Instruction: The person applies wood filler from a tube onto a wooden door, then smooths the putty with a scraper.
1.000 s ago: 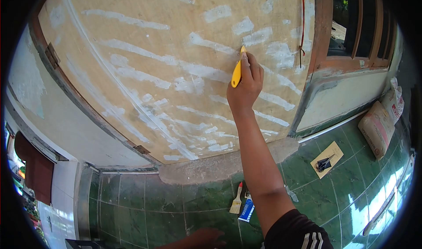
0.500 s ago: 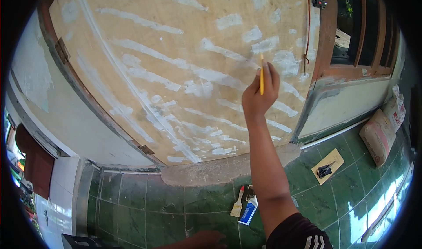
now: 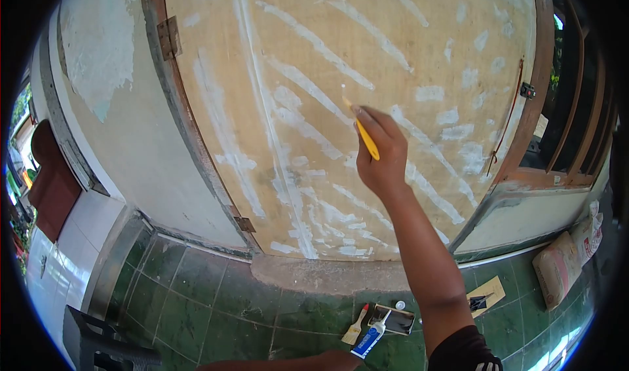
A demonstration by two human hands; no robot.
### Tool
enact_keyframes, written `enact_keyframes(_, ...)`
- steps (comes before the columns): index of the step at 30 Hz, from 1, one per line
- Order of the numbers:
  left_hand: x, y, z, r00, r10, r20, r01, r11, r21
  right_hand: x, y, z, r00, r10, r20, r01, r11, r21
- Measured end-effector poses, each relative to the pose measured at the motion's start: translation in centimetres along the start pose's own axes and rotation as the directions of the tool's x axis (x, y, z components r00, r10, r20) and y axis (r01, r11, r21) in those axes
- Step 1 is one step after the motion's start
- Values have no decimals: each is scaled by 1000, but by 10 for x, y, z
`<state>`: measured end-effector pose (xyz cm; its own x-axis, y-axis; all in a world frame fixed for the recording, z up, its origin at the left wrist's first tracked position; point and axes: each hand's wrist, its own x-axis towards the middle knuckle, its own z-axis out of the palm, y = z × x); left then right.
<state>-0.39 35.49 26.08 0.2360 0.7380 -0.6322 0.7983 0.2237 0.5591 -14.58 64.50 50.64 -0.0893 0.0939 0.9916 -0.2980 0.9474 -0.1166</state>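
Note:
My right hand (image 3: 385, 149) is raised in front of a light wood panel (image 3: 367, 17) streaked with white filler. It is closed around a slim yellow-handled paintbrush (image 3: 367, 141), whose pale tip points up and left, close to a small white dot. My left hand (image 3: 344, 359) is low at the bottom edge, beside the lower end of a blue and white tube (image 3: 370, 339). Its fingers are not distinct. Next to the tube are a wide flat brush (image 3: 356, 325) with a red-tipped handle, a dark shallow tray (image 3: 400, 322) and a white cap (image 3: 400, 305).
A yellowish sheet with a black-handled tool (image 3: 488, 295) rests on the green tiles at right. Sacks (image 3: 557, 269) lean by the right wall. A dark plastic stool (image 3: 105, 345) stands lower left. Hinges (image 3: 169, 38) and a latch (image 3: 527, 90) edge the panel.
The view has swung up and left. My right hand with the paintbrush has moved left across the panel, and the brush now tilts. My left hand has come closer to the tube.

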Motion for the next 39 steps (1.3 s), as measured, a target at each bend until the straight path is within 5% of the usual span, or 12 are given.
enact_keyframes(2, 48, -45, 51, 985, 122, -121, -107, 986, 125, 55, 8, -3, 989, -142, 41, 146, 980, -136)
enact_keyframes(5, 17, -2, -8, 992, 18, 123, -38, 986, 163, 86, 26, 5, 945, -303, 123, 326, 895, -303)
enact_keyframes(9, -7, 20, -25, 989, 110, 103, -120, 988, 99, 14, 27, 11, 885, -313, 343, 427, 840, -334)
enact_keyframes(12, -23, 21, -20, 978, 204, 50, -207, 977, 59, -102, 30, 4, 671, -256, 696, 492, 856, -158)
enact_keyframes(15, -24, 26, -18, 970, 229, 77, -235, 968, 87, -119, 32, -8, 276, 60, 959, 192, 975, -116)
enact_keyframes(18, -29, 29, -24, 955, 292, 39, -295, 949, 110, -6, 13, -13, 749, -235, 620, 316, 948, -23)
enact_keyframes(23, -18, 22, -15, 950, 311, -1, -310, 947, 82, 154, 6, -17, 834, -457, 309, 542, 785, -301)
enact_keyframes(28, -36, 34, -27, 940, 341, 25, -342, 935, 100, 53, 31, -2, 859, -396, 323, 494, 808, -322)
enact_keyframes(31, -23, 26, -5, 925, 377, -46, -372, 924, 91, -98, 33, 6, 687, -373, 624, 527, 847, -74)
enact_keyframes(33, -15, 23, 6, 919, 388, -75, -383, 921, 72, -173, 24, 1, 114, 75, 991, 264, 959, -103)
enact_keyframes(34, -15, 23, 6, 924, 377, -65, -373, 925, 72, -188, 23, -6, 162, 72, 984, 198, 975, -104)
enact_keyframes(39, -24, 21, 8, 923, 371, -100, -356, 923, 144, -106, 26, -58, 823, -36, 567, 110, 989, -98)
